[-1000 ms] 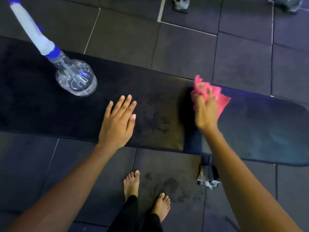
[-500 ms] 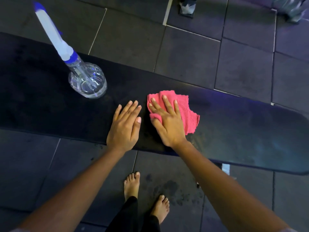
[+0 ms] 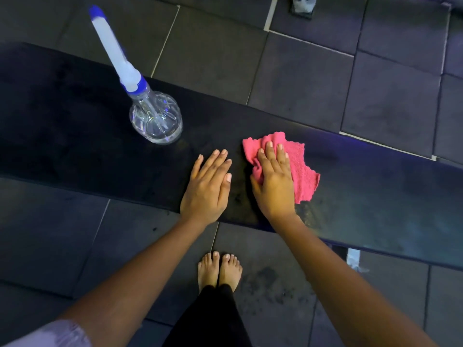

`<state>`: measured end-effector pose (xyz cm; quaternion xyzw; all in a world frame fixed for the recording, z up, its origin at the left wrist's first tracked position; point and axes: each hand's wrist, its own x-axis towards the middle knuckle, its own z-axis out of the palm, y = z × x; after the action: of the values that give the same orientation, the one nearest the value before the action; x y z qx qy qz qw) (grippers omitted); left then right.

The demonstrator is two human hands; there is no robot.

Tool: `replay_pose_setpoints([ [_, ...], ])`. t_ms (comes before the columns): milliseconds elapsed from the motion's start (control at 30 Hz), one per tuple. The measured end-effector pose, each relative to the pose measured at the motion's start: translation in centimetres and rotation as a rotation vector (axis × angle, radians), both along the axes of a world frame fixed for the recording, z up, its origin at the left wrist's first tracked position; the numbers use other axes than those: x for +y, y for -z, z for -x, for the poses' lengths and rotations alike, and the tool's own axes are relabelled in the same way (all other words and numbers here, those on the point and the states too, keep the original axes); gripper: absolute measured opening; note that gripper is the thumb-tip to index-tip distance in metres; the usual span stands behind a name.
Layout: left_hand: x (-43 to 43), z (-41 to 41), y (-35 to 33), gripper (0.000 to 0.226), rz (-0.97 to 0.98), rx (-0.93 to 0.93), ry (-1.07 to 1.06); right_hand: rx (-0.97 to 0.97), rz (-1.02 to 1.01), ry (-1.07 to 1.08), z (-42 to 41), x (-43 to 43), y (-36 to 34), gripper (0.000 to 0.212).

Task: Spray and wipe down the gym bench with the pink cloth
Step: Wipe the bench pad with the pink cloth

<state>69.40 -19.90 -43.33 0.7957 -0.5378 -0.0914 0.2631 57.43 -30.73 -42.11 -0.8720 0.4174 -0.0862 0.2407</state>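
A long black padded gym bench (image 3: 75, 151) runs across the view from left to right. The pink cloth (image 3: 302, 169) lies spread on its middle, and my right hand (image 3: 274, 186) presses flat on the cloth's left part, thumb tucked under its edge. My left hand (image 3: 209, 186) rests flat on the bare pad just left of it, fingers together, holding nothing. A clear spray bottle (image 3: 156, 118) with a white and blue sprayer stands upright on the bench, beyond and left of my left hand.
Dark rubber floor tiles (image 3: 300, 78) surround the bench. My bare feet (image 3: 219, 270) stand close to its near edge. A bench leg foot (image 3: 354, 259) shows below the pad at right, another support (image 3: 302, 6) at the top edge.
My right hand swept the pink cloth from the right toward the bench's middle, then shifted it slightly back right. My left hand stayed flat on the pad.
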Motion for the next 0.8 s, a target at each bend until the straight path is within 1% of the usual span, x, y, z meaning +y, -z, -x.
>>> replay_pose_setpoints([
  [67, 0.0, 0.0, 0.0, 0.041, -0.003, 0.001, -0.007, -0.069, -0.08, -0.028, 0.8, 0.0, -0.5, 0.037],
  [200, -0.1, -0.1, -0.1, 0.042, -0.032, 0.012, 0.0, -0.158, -0.147, -0.211, 3.7, 1.3, -1.7, 0.029],
  [267, -0.1, -0.1, -0.2, 0.042, -0.049, 0.015, 0.0, -0.228, -0.27, -0.186, 5.0, 2.5, -2.1, 0.027],
  [300, -0.1, -0.1, -0.3, 0.042, -0.057, 0.017, 0.001, -0.276, -0.378, -0.105, 5.3, 3.0, -2.5, 0.028],
  [333, -0.1, 0.0, -0.4, 0.043, -0.064, 0.023, 0.002, -0.346, -0.503, 0.038, 5.3, 3.3, -3.1, 0.027],
  [400, -0.2, -0.1, -0.6, 0.043, -0.072, 0.052, 0.001, -0.593, -0.752, 0.38, 5.0, 2.8, -5.0, 0.018],
  [433, -0.1, -0.1, -0.8, 0.044, -0.081, 0.069, 0.003, -0.739, -0.825, 0.544, 5.0, 2.0, -5.9, 0.02],
  [467, -0.1, -0.1, -1.0, 0.045, -0.095, 0.077, 0.01, -0.851, -0.817, 0.679, 5.2, 0.6, -6.7, 0.026],
  [500, -0.1, -0.1, -1.1, 0.046, -0.112, 0.07, 0.023, -0.923, -0.746, 0.767, 5.9, -1.1, -7.2, 0.033],
  [533, 0.0, -0.2, -1.2, 0.047, -0.128, 0.052, 0.038, -0.952, -0.656, 0.814, 6.5, -3.0, -7.7, 0.035],
  [567, 0.0, -0.3, -1.2, 0.048, -0.14, 0.028, 0.052, -0.943, -0.581, 0.818, 6.9, -5.0, -8.0, 0.03],
  [600, 0.0, -0.5, -1.3, 0.049, -0.148, 0.003, 0.057, -0.888, -0.514, 0.809, 7.1, -6.9, -8.0, 0.022],
  [667, -0.1, -0.7, -1.3, 0.049, -0.157, -0.031, 0.048, -0.668, -0.374, 0.723, 7.1, -9.8, -6.9, 0.021],
  [733, -0.3, -0.6, -1.3, 0.05, -0.17, -0.033, 0.025, -0.441, -0.252, 0.556, 6.6, -11.0, -5.1, 0.018],
  [800, -0.3, -0.2, -1.2, 0.051, -0.18, -0.026, 0.011, -0.188, -0.152, 0.323, 5.7, -10.2, -3.0, 0.023],
])
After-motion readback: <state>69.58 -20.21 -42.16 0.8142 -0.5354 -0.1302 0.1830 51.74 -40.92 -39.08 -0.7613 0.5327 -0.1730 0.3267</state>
